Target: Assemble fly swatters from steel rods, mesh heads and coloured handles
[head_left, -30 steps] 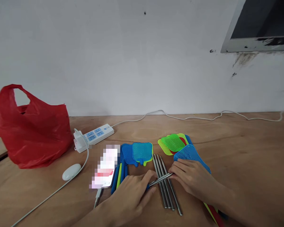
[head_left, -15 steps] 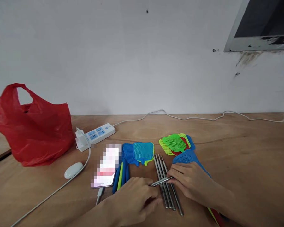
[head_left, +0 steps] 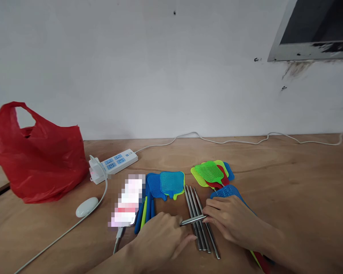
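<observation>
Both of my hands hold one short metal rod [head_left: 193, 220] crosswise above a row of metal rods [head_left: 201, 224] lying on the wooden table [head_left: 288, 190]. My left hand [head_left: 160, 241] pinches its left end, fingers curled. My right hand [head_left: 231, 220] pinches its right end and rests on a blue fly swatter head [head_left: 225, 191]. Left of the rods lie blue swatter heads [head_left: 165, 184] with blue and green handles [head_left: 145, 213]. Behind my right hand is a pile of green, yellow and red swatter heads [head_left: 210, 173].
A phone [head_left: 127, 205] on a cable lies left of the swatters. A white power strip [head_left: 112, 161], a white oval device [head_left: 86, 207] and a red plastic bag [head_left: 37, 156] are at the left. A white cord [head_left: 246, 142] runs along the wall. A grey frame [head_left: 314, 32] hangs top right.
Both hands drew slightly toward me with the rod between them. My left fingers curled tighter round its end. The blue swatter head shows more behind my right hand.
</observation>
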Demonstrator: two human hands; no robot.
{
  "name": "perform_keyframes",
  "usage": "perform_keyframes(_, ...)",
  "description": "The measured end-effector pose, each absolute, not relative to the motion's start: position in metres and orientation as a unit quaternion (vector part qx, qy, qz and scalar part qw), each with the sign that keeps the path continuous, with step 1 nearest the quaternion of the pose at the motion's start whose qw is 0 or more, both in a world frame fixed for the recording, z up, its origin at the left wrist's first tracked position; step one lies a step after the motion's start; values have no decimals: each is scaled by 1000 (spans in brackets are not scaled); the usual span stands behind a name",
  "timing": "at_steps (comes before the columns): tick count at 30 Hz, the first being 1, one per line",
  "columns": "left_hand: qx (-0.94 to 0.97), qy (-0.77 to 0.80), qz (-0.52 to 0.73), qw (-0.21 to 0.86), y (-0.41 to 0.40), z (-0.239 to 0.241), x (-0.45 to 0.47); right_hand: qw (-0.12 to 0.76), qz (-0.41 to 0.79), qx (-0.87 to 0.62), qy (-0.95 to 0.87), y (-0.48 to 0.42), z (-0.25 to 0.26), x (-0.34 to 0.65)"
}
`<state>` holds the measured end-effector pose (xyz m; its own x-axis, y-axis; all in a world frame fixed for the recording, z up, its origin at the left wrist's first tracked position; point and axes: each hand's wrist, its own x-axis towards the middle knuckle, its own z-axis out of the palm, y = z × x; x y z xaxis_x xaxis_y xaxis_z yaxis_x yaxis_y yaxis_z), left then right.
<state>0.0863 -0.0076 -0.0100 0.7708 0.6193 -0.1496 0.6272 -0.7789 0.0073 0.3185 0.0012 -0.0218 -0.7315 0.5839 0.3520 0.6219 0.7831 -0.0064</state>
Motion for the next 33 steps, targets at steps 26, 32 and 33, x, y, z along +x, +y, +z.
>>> perform_keyframes(26, 939, 335, -69, 23, -9, -7, 77, 188, -72, -310, -929, 3, -20, 312)
perform_keyframes(32, 944, 317, -83, 28, -8, -4, 75, 155, -82, -320, -931, 3, -23, 317)
perform_keyframes(33, 942, 320, -93, 26, -8, -3, 75, 152, -85, -322, -931, 1, -23, 315)
